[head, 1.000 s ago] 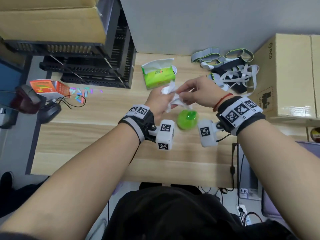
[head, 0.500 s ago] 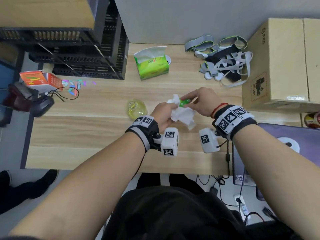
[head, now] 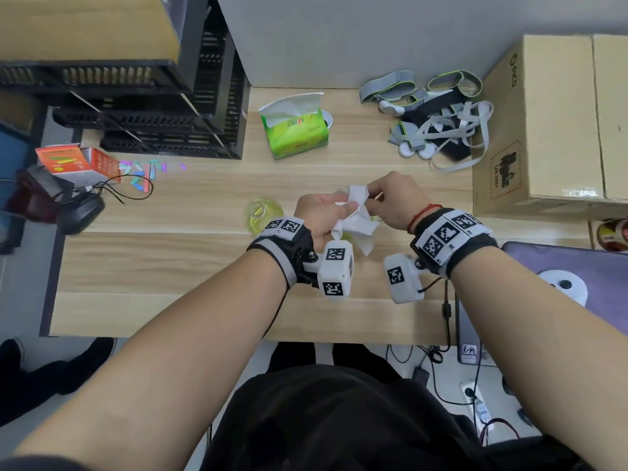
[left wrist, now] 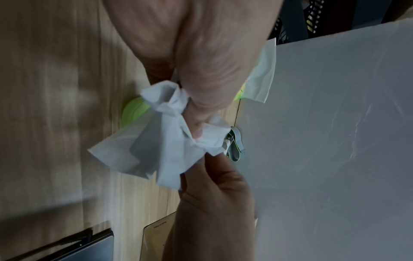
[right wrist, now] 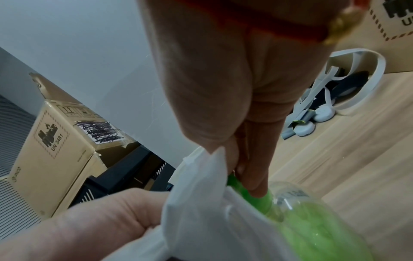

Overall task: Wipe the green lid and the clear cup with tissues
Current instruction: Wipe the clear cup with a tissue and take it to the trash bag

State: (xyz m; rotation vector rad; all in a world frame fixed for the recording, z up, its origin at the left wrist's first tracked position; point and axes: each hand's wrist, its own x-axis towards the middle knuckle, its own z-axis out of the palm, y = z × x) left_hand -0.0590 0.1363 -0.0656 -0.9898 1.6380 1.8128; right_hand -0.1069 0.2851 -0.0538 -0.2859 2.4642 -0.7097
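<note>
Over the middle of the wooden table (head: pixel 190 266), my left hand (head: pixel 326 212) grips a crumpled white tissue (head: pixel 356 222) against the green lid. The tissue hides almost all of the lid in the head view. In the right wrist view my right hand (right wrist: pixel 250 176) pinches the lid's (right wrist: pixel 257 197) darker green part, with the tissue (right wrist: pixel 201 211) pressed beside it. A pale green edge of the lid (left wrist: pixel 133 111) shows behind the tissue (left wrist: pixel 161 150) in the left wrist view. The clear cup (head: pixel 264 210) stands on the table just left of my left hand, untouched.
A green tissue pack (head: pixel 294 130) sits at the back of the table. A heap of grey straps (head: pixel 435 120) and a cardboard box (head: pixel 543 130) lie to the right. Black crates (head: pixel 153 113) and an orange carton (head: pixel 78 163) are at the left.
A second ago the green lid showed below both hands. The right hand then held it up in plain sight. Now the tissue covers it between the hands.
</note>
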